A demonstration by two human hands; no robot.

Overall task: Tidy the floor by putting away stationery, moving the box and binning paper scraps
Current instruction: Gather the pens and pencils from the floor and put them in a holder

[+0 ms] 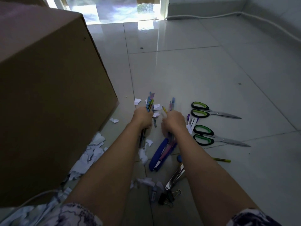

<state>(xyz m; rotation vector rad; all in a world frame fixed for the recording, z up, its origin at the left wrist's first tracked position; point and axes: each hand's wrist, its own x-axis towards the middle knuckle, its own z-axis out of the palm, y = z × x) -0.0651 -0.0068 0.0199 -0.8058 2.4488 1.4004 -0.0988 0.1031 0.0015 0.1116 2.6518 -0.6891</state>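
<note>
- Left hand [143, 117]: fingers curled tight round a bunch of pens [150, 101]. The tips point away from me and the lower ends stick out below the wrist.
- Right hand [175, 121] is just beside it, also closed in a fist round a thinner bunch [172, 102]. The two hands are close but not touching.
- Both are low over the floor [195, 70]; I cannot tell whether either touches it.
- Box [48, 95] — large, cardboard, standing on the floor left of my left arm.
- Scraps [91, 154] of white paper lie strewn along the base of the box, with more between my forearms.
- Scissors [210, 110] with green-and-black handles lie right of my right hand, blades pointing right. A second pair [213, 136] lies just nearer me.
- Blue stapler [160, 154] — on the floor, partly under my right wrist.
- Black clips [169, 198] lie near my right elbow.
- Yellow pen [223, 160] lies alone, right of my right forearm.
</note>
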